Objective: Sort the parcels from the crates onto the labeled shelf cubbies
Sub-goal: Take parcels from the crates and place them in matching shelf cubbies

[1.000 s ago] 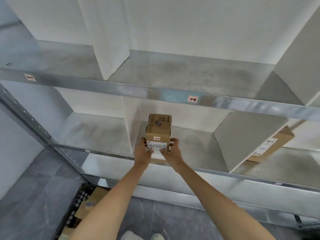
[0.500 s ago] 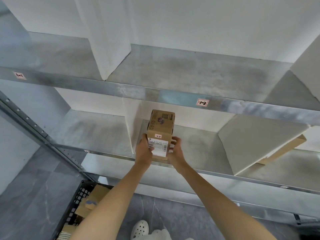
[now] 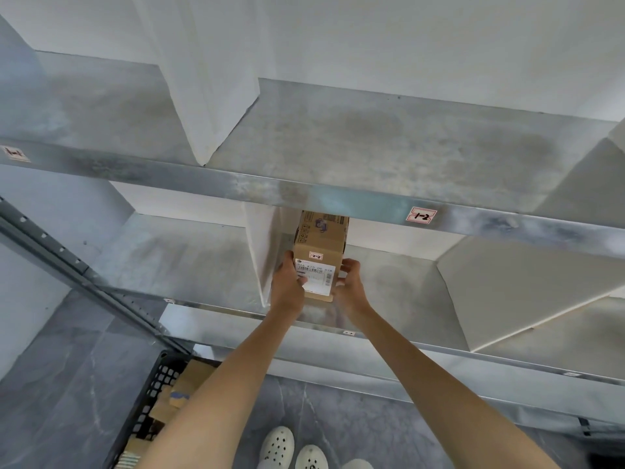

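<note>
A small brown cardboard parcel (image 3: 319, 243) with a white shipping label and a red-edged tag marked 2-2 stands on the second metal shelf (image 3: 389, 275), just right of a white divider (image 3: 262, 252). My left hand (image 3: 287, 289) grips its left side and my right hand (image 3: 350, 287) grips its right side. The parcel's far end is tucked under the upper shelf's front rail (image 3: 236, 189), which carries a 1-2 tag (image 3: 421, 216).
A black crate (image 3: 152, 404) with several cardboard parcels sits on the grey floor at lower left. Another white divider (image 3: 500, 292) slants at right. A perforated metal upright (image 3: 77, 275) runs along the left. White clogs (image 3: 292, 448) show at the bottom.
The parcel has gone deeper into the cubby and now rests on the shelf with both hands still on it. The view has moved closer to the shelf.
</note>
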Demonstrator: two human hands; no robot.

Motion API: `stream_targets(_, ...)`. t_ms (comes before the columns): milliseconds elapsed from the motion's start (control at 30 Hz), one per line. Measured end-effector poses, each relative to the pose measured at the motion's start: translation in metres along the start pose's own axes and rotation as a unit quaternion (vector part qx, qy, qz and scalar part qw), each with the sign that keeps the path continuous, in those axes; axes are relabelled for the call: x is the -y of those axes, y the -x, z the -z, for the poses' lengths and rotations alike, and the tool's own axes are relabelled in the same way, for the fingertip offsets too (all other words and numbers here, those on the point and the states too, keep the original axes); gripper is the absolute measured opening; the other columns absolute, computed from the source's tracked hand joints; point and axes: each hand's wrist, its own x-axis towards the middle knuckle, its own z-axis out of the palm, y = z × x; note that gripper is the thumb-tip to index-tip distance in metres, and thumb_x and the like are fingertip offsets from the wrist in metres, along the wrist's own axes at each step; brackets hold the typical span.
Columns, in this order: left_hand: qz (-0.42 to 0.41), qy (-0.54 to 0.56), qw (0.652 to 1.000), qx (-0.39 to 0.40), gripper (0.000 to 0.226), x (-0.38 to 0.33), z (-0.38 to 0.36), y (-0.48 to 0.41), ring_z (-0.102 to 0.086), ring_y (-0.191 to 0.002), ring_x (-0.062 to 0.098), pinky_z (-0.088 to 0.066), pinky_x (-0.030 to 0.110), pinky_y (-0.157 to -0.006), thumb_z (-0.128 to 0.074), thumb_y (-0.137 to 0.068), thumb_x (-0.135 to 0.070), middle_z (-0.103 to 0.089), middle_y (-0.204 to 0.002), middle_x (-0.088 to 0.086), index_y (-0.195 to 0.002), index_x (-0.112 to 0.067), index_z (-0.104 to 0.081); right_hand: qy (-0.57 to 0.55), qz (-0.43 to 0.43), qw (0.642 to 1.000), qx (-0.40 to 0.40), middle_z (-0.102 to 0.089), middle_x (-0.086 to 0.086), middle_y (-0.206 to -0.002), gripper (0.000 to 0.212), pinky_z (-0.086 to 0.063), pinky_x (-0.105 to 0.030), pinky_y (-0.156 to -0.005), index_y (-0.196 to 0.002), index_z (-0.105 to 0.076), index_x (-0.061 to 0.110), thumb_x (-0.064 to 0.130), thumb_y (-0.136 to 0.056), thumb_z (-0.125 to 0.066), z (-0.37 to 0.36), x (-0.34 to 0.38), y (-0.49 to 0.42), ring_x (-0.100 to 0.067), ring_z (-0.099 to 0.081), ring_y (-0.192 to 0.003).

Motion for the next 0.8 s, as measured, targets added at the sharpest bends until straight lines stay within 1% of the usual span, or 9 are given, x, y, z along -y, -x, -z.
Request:
stream_targets(133, 0.028, -0.027, 0.999, 0.032, 0.048, 0.007, -0.004, 0.001, -0.054, -0.116, 0.029, -0.047, 0.031, -0.095, -0.061, -0.081, 0.007, -0.055, -0.122, 0.015, -0.123, -0.006, -0.042, 0.027, -0.032, 0.999, 0.013, -0.043, -0.013, -0.135, 0.058, -0.051, -0.041, -0.094, -0.138, -0.018, 0.008, 0.003, -0.092, -0.052, 0.001, 0.001, 0.004, -0.03, -0.049, -0.12)
stream_targets(267, 0.07, -0.042, 0.995, 0.064, 0.05, 0.007, -0.005, 0.01, -0.053, -0.115, 0.028, -0.047, 0.03, -0.092, -0.06, -0.082, 0.001, -0.051, -0.126, 0.014, -0.127, -0.006, -0.04, 0.053, -0.085, 0.995, -0.014, -0.034, -0.013, -0.146, 0.066, -0.048, -0.041, -0.099, -0.144, -0.015, 0.013, -0.006, -0.089, -0.046, 0.005, -0.001, 0.012, -0.032, -0.043, -0.128)
stream_targets(400, 0.075, -0.046, 0.993, 0.076, 0.051, 0.0, 0.002, 0.025, -0.053, -0.114, 0.027, -0.046, 0.027, -0.089, -0.057, -0.084, -0.004, -0.053, -0.129, 0.012, -0.133, -0.011, -0.043, 0.07, -0.071, 0.994, -0.032, -0.034, -0.016, -0.146, 0.062, -0.045, -0.044, -0.101, -0.143, -0.022, 0.01, -0.008, -0.087, -0.043, 0.011, 0.001, 0.027, -0.034, -0.041, -0.129)
stream_targets(500, 0.106, -0.037, 0.992, 0.055, 0.052, -0.009, 0.015, 0.043, -0.049, -0.116, 0.03, -0.043, 0.03, -0.09, -0.051, -0.089, -0.007, -0.045, -0.131, 0.016, -0.138, -0.006, -0.033, 0.074, -0.051, 0.995, -0.042, -0.038, -0.017, -0.143, 0.058, -0.048, -0.043, -0.099, -0.141, -0.026, 0.01, -0.005, -0.088, -0.045, 0.013, 0.004, 0.039, -0.034, -0.044, -0.127)
stream_targets(567, 0.121, -0.045, 0.99, 0.055, 0.05, -0.012, 0.024, 0.054, -0.048, -0.118, 0.03, -0.04, 0.026, -0.084, -0.048, -0.092, -0.008, -0.042, -0.133, 0.017, -0.14, -0.003, -0.031, 0.076, -0.04, 0.995, -0.047, -0.039, -0.017, -0.142, 0.056, -0.049, -0.043, -0.098, -0.14, -0.028, 0.011, -0.005, -0.089, -0.044, 0.014, 0.006, 0.046, -0.033, -0.045, -0.126)
stream_targets(633, 0.115, -0.036, 0.991, 0.055, 0.046, -0.012, 0.034, 0.065, -0.05, -0.117, 0.029, -0.038, 0.024, -0.078, -0.045, -0.093, -0.008, -0.046, -0.133, 0.016, -0.138, -0.005, -0.037, 0.078, -0.033, 0.995, -0.049, -0.041, -0.017, -0.14, 0.053, -0.049, -0.04, -0.097, -0.139, -0.03, 0.01, -0.004, -0.089, -0.043, 0.015, 0.009, 0.056, -0.033, -0.047, -0.124)
stream_targets(700, 0.102, -0.021, 0.993, 0.061, 0.04, -0.013, 0.044, 0.078, -0.053, -0.114, 0.027, -0.041, 0.025, -0.078, -0.042, -0.092, -0.008, -0.053, -0.129, 0.013, -0.131, -0.007, -0.048, 0.08, -0.018, 0.995, -0.06, -0.047, -0.017, -0.135, 0.047, -0.051, -0.033, -0.085, -0.135, -0.035, 0.008, -0.002, -0.09, -0.042, 0.015, 0.01, 0.069, -0.034, -0.051, -0.117)
stream_targets(733, 0.097, -0.012, 0.993, 0.065, 0.037, -0.012, 0.05, 0.085, -0.055, -0.112, 0.026, -0.043, 0.026, -0.08, -0.04, -0.092, -0.008, -0.056, -0.126, 0.011, -0.126, -0.008, -0.054, 0.082, -0.007, 0.994, -0.07, -0.051, -0.017, -0.13, 0.041, -0.048, -0.032, -0.078, -0.131, -0.039, 0.007, 0.0, -0.09, -0.041, 0.014, 0.011, 0.076, -0.035, -0.053, -0.113)
stream_targets(800, 0.083, 0.0, 0.994, 0.07, 0.032, -0.012, 0.062, 0.1, -0.056, -0.111, 0.026, -0.045, 0.03, -0.09, -0.04, -0.092, -0.011, -0.061, -0.12, 0.009, -0.116, -0.008, -0.061, 0.089, 0.022, 0.991, -0.1, -0.059, -0.016, -0.116, 0.028, -0.045, -0.031, -0.075, -0.119, -0.047, 0.006, 0.003, -0.092, -0.038, 0.01, 0.012, 0.093, -0.034, -0.057, -0.103)
